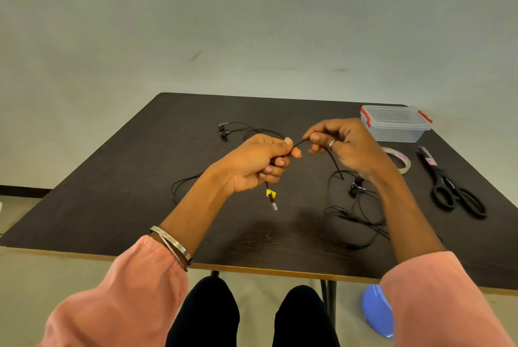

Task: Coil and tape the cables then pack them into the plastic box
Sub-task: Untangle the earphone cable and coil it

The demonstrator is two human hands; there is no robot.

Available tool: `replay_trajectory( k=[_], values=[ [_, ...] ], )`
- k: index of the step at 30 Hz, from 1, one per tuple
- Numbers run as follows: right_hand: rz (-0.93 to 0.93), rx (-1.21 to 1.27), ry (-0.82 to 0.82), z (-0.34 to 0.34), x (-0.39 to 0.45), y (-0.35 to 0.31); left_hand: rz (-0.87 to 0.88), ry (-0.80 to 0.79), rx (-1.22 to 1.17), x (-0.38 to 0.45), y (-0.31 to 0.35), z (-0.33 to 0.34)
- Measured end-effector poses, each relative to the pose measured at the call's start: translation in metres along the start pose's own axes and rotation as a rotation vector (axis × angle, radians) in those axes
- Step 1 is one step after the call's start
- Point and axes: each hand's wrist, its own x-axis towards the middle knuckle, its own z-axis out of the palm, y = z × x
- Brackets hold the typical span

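Observation:
My left hand (259, 163) is closed around a thin black earphone cable (333, 160); its jack end with a yellow tag (270, 194) hangs below the fist. My right hand (342, 143) pinches the same cable a short way to the right, above the dark table (140, 178). The cable's earbuds (355, 189) lie under my right wrist with loose loops nearby. A second black earphone cable (224, 130) lies farther back on the left. The clear plastic box (395, 123) with red clips stands closed at the back right.
A roll of clear tape (399, 160) lies just right of my right hand, partly hidden by it. Black scissors (451, 185) lie near the table's right edge. A blue object (377, 310) sits on the floor under the table.

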Motion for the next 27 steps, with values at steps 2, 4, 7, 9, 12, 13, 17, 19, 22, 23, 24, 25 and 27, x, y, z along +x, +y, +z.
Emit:
replay_trajectory(
  k=[2, 4, 7, 9, 12, 13, 17, 19, 22, 23, 24, 25, 27],
  values=[
    [0.068, 0.077, 0.075, -0.002, 0.002, 0.009, 0.005, -0.03, -0.048, 0.001, -0.007, -0.006],
    [0.114, 0.059, 0.12, 0.003, 0.005, 0.019, 0.018, -0.04, -0.109, 0.003, -0.013, -0.009],
    [0.163, 0.03, 0.143, 0.019, 0.011, 0.031, 0.069, -0.053, -0.223, 0.011, -0.023, -0.011],
    [0.178, -0.016, 0.183, 0.03, 0.016, 0.038, 0.125, -0.073, -0.288, 0.017, -0.029, -0.011],
    [0.201, -0.117, 0.187, 0.046, 0.022, 0.05, 0.209, -0.022, -0.345, 0.026, -0.037, -0.014],
    [0.203, -0.149, 0.174, 0.051, 0.023, 0.053, 0.237, 0.015, -0.367, 0.029, -0.039, -0.017],
    [0.137, -0.281, 0.102, 0.065, 0.025, 0.061, 0.318, 0.145, -0.495, 0.044, -0.044, -0.029],
    [0.07, -0.319, 0.048, 0.068, 0.025, 0.062, 0.341, 0.178, -0.539, 0.053, -0.046, -0.032],
    [0.011, -0.424, -0.122, 0.068, 0.023, 0.062, 0.367, 0.225, -0.531, 0.06, -0.05, -0.035],
    [0.004, -0.446, -0.177, 0.067, 0.021, 0.062, 0.375, 0.24, -0.512, 0.062, -0.052, -0.036],
    [-0.009, -0.449, -0.208, 0.065, 0.019, 0.061, 0.383, 0.26, -0.481, 0.062, -0.053, -0.036],
    [-0.03, -0.442, -0.219, 0.063, 0.017, 0.06, 0.389, 0.285, -0.44, 0.062, -0.054, -0.036],
    [-0.059, -0.419, -0.208, 0.058, 0.013, 0.057, 0.393, 0.33, -0.358, 0.061, -0.055, -0.035]
  ],
)
